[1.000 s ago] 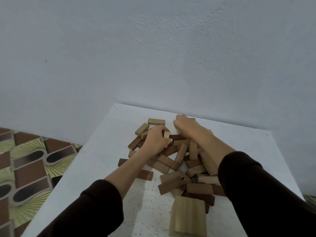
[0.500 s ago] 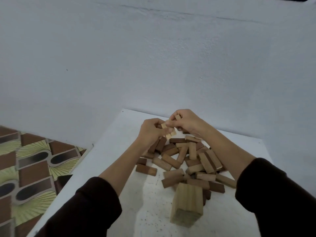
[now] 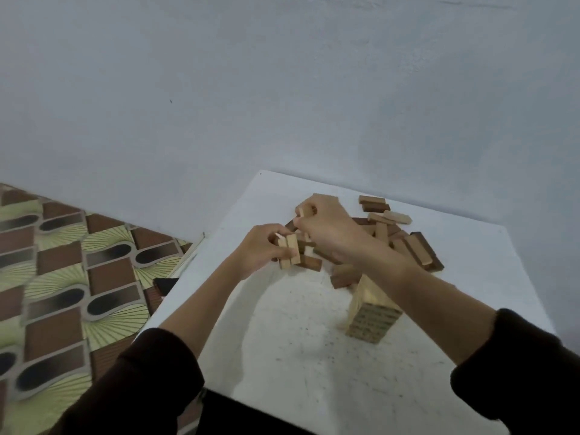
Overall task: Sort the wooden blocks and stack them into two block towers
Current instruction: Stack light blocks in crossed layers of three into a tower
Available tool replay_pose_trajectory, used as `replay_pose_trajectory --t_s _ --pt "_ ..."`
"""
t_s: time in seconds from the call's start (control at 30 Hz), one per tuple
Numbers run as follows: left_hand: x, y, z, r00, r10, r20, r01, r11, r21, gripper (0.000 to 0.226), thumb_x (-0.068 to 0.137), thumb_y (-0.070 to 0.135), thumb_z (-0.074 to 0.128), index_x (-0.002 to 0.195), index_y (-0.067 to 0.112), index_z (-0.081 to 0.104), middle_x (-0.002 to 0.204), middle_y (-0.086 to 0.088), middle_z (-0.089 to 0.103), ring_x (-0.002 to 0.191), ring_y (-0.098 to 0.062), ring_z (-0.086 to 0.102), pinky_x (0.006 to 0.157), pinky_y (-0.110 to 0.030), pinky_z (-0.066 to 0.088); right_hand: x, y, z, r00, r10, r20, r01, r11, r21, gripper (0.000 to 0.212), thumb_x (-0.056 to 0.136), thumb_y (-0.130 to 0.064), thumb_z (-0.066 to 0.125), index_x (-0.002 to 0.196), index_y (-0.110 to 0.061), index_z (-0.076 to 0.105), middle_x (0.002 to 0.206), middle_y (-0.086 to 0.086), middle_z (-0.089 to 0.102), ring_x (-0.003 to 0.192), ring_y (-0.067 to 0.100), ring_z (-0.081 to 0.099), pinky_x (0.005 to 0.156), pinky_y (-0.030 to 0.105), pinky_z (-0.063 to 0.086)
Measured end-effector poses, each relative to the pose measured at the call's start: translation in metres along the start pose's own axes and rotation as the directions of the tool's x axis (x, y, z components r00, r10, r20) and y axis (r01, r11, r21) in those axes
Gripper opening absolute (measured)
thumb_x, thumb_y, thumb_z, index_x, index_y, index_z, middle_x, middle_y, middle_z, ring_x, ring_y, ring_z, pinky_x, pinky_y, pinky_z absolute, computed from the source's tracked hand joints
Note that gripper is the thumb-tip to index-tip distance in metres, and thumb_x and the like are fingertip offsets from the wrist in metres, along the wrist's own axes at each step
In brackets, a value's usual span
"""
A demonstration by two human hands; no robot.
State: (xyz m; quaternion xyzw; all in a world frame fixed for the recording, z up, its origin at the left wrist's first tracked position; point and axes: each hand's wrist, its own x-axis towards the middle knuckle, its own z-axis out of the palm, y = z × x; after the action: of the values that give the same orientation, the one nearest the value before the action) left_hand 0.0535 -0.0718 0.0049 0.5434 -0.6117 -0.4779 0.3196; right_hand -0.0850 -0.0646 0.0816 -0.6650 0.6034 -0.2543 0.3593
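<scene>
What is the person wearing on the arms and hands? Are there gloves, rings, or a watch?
Both arms wear dark, nearly black long sleeves, pushed up so the forearms are bare. The left hand and right hand are bare: no gloves, rings or watch visible.

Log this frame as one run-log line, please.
stage: sorting | left hand: holds light blocks | right hand: pinches one light block | light tower: started | loose pile: remains

**White table, blocks toward the back**

I see a white table [image 3: 282,356] carrying a loose pile [image 3: 398,240] of brown and pale blocks near its far edge, and a pale tower [image 3: 372,315] just in front, toward the right edge.
</scene>
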Motion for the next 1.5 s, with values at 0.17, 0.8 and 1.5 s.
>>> replay_pose_trajectory --t_s 0.17,0.8,1.5 --pt "-0.025 -0.038 -0.003 0.994 -0.031 0.102 0.006 0.971 0.237 0.022 0.072 0.002 0.071 0.073 0.021 0.061 0.067 -0.005 0.056 0.063 -0.014 0.047 0.061 -0.025 0.037 -0.034 0.020 0.063 0.992 0.005 -0.123 -0.009 1.000 -0.025 0.025 0.088 -0.011 0.061 0.112 -0.009 0.054 0.112 0.006 0.050 0.093 0.016 0.052 0.070 0.020 0.038" --pt "-0.025 -0.069 -0.006 0.995 0.094 0.022 -0.096 0.934 0.344 0.043 0.084 0.008 0.066 0.125 0.017 0.056 0.116 0.004 0.046 0.100 -0.014 0.043 0.071 -0.004 0.035 -0.030 0.090 0.104 0.953 0.199 -0.229 -0.203 0.979 0.006 0.029 0.100 -0.015 0.039 0.125 -0.007 0.052 0.123 0.005 0.051 0.109 0.018 0.051 0.093 0.028 0.042" --pt "-0.044 -0.077 0.009 0.978 0.204 0.039 -0.206 0.927 0.314 0.083 0.064 0.033 0.067 0.141 0.018 0.038 0.119 0.004 0.053 0.110 -0.010 0.045 0.096 -0.022 0.036 -0.029 0.112 0.107 0.975 0.065 -0.214 -0.040 0.992 0.120 0.049 0.089 0.012 0.042 0.123 -0.020 0.054 0.119 -0.004 0.050 0.110 0.005 0.049 0.096 0.023 0.044"
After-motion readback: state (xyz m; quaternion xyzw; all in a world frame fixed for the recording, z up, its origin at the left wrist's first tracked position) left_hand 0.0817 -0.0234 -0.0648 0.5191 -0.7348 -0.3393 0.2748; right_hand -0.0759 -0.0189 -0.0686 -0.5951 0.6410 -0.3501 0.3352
